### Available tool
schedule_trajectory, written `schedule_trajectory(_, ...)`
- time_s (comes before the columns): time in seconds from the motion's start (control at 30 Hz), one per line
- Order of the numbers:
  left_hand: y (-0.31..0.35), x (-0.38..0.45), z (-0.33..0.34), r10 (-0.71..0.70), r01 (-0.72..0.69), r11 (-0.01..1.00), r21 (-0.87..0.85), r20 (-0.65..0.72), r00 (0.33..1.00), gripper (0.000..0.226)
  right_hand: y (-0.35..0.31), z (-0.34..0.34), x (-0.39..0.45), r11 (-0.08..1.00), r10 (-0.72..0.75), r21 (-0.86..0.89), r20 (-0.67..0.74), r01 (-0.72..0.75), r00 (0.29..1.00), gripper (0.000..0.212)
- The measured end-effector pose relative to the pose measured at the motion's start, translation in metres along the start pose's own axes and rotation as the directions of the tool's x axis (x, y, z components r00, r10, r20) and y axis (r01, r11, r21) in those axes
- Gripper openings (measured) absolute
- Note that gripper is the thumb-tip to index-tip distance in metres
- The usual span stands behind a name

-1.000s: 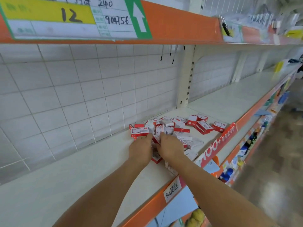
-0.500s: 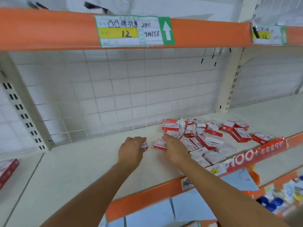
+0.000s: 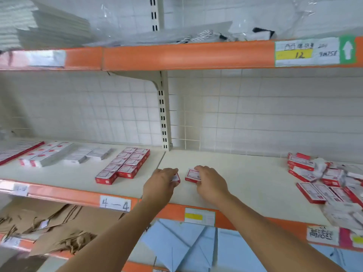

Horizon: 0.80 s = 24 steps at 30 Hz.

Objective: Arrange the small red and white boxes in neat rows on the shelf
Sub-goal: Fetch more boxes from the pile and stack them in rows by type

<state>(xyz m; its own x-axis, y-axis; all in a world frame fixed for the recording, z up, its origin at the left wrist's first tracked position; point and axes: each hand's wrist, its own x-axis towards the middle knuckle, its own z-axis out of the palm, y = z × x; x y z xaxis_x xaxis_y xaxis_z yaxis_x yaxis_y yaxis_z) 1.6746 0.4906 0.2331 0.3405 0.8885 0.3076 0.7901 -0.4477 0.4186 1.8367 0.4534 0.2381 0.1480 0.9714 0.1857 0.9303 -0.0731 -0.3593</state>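
My left hand (image 3: pixel 162 182) grips a small red and white box (image 3: pixel 176 178), mostly hidden under the fingers, just above the white shelf (image 3: pixel 245 177). My right hand (image 3: pixel 210 181) holds a second small box (image 3: pixel 192 175) by its right side, a little right of the first. To the left, two neat rows of red and white boxes (image 3: pixel 125 164) lie flat on the shelf. At the far right sits a loose pile of the same boxes (image 3: pixel 322 179).
Flat white and red packs (image 3: pixel 47 156) lie further left on the shelf. A slotted upright post (image 3: pixel 164 114) stands at the back between the two bays. The orange shelf lip (image 3: pixel 74 195) runs along the front. Brown paper and blue sheets (image 3: pixel 182 244) fill the shelf below.
Both hands have carried a box each leftward, away from the loose pile. The view has swung left, bringing the neat rows into sight.
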Motion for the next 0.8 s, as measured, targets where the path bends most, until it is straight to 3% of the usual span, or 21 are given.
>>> schedule_trajectory(0.47, -0.227, -0.118, -0.137, -0.251, 0.273, 0.955, 0.118, -0.169, 0.953, 0.042, -0.255, 0.108, 0.005, 0.944, -0.326, 0.098, 0.105, 0.316, 0.940, 0.043)
schedule_trajectory(0.8, -0.347, -0.175, -0.204, -0.455, 0.507, 0.851, 0.135, -0.288, 0.842, 0.037, -0.410, 0.170, 0.024, 0.855, -0.513, 0.186, 0.169, 0.484, 0.842, 0.046)
